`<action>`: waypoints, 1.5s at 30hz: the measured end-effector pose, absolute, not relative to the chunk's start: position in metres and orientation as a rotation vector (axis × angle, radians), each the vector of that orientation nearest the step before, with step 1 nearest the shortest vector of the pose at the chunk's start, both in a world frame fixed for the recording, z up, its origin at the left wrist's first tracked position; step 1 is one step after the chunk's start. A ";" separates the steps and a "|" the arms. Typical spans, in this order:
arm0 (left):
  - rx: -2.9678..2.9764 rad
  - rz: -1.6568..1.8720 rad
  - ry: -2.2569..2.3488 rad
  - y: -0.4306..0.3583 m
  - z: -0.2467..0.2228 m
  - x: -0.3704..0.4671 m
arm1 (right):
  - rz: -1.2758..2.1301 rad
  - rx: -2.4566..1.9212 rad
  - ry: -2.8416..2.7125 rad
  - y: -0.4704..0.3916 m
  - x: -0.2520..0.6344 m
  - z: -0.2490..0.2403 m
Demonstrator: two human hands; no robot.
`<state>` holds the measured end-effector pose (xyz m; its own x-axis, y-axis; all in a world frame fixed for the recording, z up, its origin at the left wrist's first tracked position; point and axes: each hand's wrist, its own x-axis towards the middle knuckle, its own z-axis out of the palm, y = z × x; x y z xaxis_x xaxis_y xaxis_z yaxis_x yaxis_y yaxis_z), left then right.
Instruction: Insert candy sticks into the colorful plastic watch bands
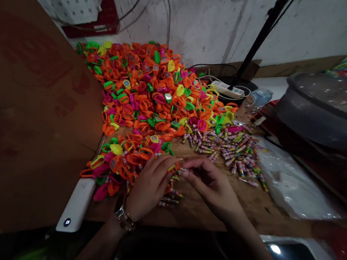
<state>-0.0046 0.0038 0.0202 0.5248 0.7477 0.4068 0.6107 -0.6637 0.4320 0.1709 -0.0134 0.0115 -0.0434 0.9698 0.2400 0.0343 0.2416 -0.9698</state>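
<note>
My left hand [151,186], with a watch and bracelet on its wrist, is closed round an orange plastic toy watch [175,167]. Meeting it from the right, my right hand [214,187] pinches a small wrapped candy roll [184,170] between thumb and index finger, at the toy watch's band. Whether the roll is inside the band I cannot tell. Beside and partly behind my left hand lies a small heap of toy watches [116,163] in orange, green, pink and yellow. Several candy rolls [168,202] lie below the hands.
A large pile of toy watches [153,87] reaches back to the wall. Loose candy rolls [229,149] are spread to the right, near a clear plastic bag [293,185]. A cardboard box [38,114] and white power bank [77,204] border the left; a grey basin [324,110] stands right.
</note>
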 end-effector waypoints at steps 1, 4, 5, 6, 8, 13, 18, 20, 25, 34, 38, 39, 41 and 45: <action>2.562 0.836 1.157 0.003 0.020 -0.005 | 1.033 -1.050 -1.377 -0.013 0.170 0.011; 2.689 0.780 1.212 -0.001 0.021 -0.006 | 1.019 -1.106 -1.385 -0.013 0.167 0.007; 2.742 0.753 1.226 -0.002 0.020 -0.007 | 1.013 -1.127 -1.416 -0.014 0.166 0.006; 2.799 0.729 1.227 -0.004 0.020 -0.009 | 1.012 -1.140 -1.463 -0.016 0.165 0.005; 2.896 0.698 1.207 -0.009 0.017 -0.014 | 1.045 -1.144 -1.576 -0.023 0.161 0.003; 2.949 0.694 1.081 -0.025 0.003 -0.026 | 1.116 -1.108 -1.561 -0.045 0.141 -0.011; 2.902 0.512 1.072 -0.025 0.005 -0.033 | 1.142 -1.085 -1.476 -0.046 0.131 -0.027; 2.874 0.382 1.111 -0.010 0.013 -0.040 | 1.169 -1.077 -1.493 -0.040 0.139 -0.031; 2.804 0.408 1.315 0.055 0.034 -0.078 | 1.096 -1.304 -1.377 -0.026 0.193 -0.045; 2.447 -0.237 1.622 0.177 0.031 -0.005 | 0.367 -1.986 -1.693 -0.002 0.273 -0.086; 2.322 -0.420 1.591 0.208 0.001 0.045 | 0.156 -2.282 -2.020 0.007 0.271 -0.088; 2.304 -0.429 1.581 0.212 -0.004 0.049 | 0.129 -2.304 -2.054 0.009 0.270 -0.088; 2.284 -0.405 1.552 0.216 -0.010 0.051 | 0.097 -2.301 -2.105 0.012 0.272 -0.088; 2.269 -0.181 1.504 0.207 0.001 0.039 | 0.101 -2.239 -2.179 0.015 0.293 -0.102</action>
